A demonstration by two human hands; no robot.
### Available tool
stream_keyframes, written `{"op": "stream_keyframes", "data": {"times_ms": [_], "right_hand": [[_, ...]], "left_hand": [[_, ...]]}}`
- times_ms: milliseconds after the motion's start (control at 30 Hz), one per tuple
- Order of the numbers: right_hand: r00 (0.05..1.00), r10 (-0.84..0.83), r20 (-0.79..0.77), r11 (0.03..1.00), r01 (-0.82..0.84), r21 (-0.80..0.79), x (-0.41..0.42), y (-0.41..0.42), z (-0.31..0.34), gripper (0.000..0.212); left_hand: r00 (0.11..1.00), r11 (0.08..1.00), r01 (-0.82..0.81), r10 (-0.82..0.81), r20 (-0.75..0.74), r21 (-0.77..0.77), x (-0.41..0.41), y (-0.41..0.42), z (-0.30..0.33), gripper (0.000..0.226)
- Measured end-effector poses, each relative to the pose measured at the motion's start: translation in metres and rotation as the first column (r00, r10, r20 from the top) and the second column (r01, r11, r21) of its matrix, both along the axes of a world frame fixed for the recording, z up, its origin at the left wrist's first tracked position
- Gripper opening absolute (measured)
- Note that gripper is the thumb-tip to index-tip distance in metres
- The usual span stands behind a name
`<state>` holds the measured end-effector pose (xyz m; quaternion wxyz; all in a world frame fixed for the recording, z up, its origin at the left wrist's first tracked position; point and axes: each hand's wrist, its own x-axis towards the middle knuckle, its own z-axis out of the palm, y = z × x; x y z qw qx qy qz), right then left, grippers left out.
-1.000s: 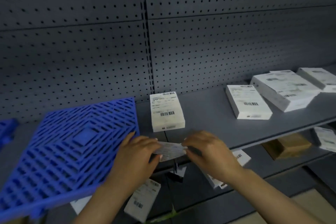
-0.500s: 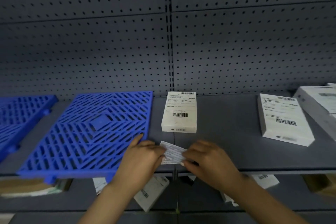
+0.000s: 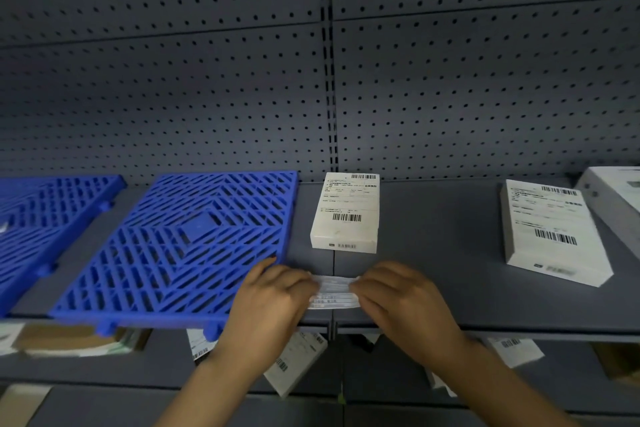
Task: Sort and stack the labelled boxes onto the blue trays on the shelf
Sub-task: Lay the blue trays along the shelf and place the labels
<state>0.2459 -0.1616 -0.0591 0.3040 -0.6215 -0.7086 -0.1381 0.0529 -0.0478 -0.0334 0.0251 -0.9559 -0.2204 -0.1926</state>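
Hands, left hand and right hand, pinch small box ends.

Barcodes and printed lines appear on the small white box and larger white box; no text is legible.

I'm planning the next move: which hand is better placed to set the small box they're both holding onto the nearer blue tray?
Left, probably. The left hand already lies at the blue slatted plastic tray, holding the small white labelled box; the right hand grips its far end.
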Motion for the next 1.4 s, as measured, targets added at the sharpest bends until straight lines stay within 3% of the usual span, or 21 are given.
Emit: {"op": "stream_keyframes", "data": {"times_ms": [233,500,1100,1400], "right_hand": [[0.997,0.04,-0.067,0.975,-0.024,0.221,-0.01,-0.01,0.034,0.011],[0.993,0.114,-0.038,0.954,-0.098,0.284,-0.071,0.003,0.055,0.009],[0.901,0.435,0.007,0.87,-0.422,0.254,-0.371,0.087,0.06,0.013],[0.861,0.509,-0.013,0.842,-0.495,0.215,-0.462,0.136,0.06,0.002]], "left_hand": [[0.938,0.993,0.067,-0.095,0.334,0.095,-0.023,-0.012,0.022,0.018],[0.886,0.998,0.023,-0.049,0.461,0.063,-0.091,-0.011,0.034,0.008],[0.872,0.957,-0.274,0.206,0.445,0.095,-0.415,0.003,0.041,0.012],[0.855,0.923,-0.371,0.295,0.427,0.106,-0.508,0.035,0.037,0.015]]}}
